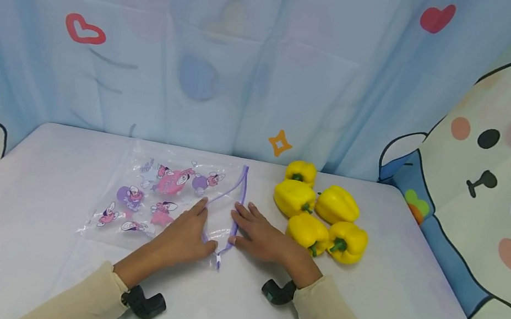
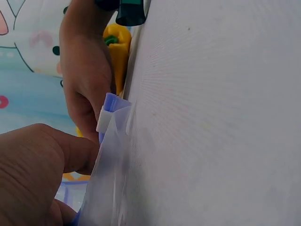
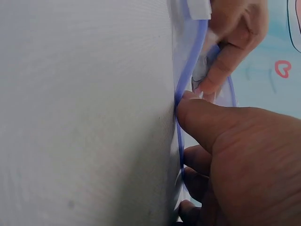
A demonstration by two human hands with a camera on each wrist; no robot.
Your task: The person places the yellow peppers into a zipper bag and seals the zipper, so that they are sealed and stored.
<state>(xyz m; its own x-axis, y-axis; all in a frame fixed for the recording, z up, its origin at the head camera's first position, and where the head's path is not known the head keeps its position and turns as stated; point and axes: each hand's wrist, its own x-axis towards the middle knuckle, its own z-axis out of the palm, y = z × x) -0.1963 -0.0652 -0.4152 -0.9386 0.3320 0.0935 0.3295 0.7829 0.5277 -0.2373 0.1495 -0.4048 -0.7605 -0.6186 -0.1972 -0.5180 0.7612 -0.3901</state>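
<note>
A clear plastic zip bag [image 1: 151, 227] with pink and purple cartoon prints lies flat, its purple-edged mouth facing right and parted. My left hand [image 1: 185, 235] rests on the bag at the drawn-back upper edge, thumb and fingers spread apart. On the right, my right hand [image 1: 263, 236] presses the lower purple edge with extended fingers. In the right wrist view, its thumb [image 3: 202, 115] touches the purple strip [image 3: 193, 56]. A white slider [image 2: 104, 120] sits at the near corner of the mouth. Some left fingertips are hidden.
Several yellow bell peppers [image 1: 294, 198] are grouped right of the bag, just beyond my right hand. A white-covered table [image 1: 58, 167] carries everything. Behind it hangs a light blue cartoon curtain [image 1: 249, 69].
</note>
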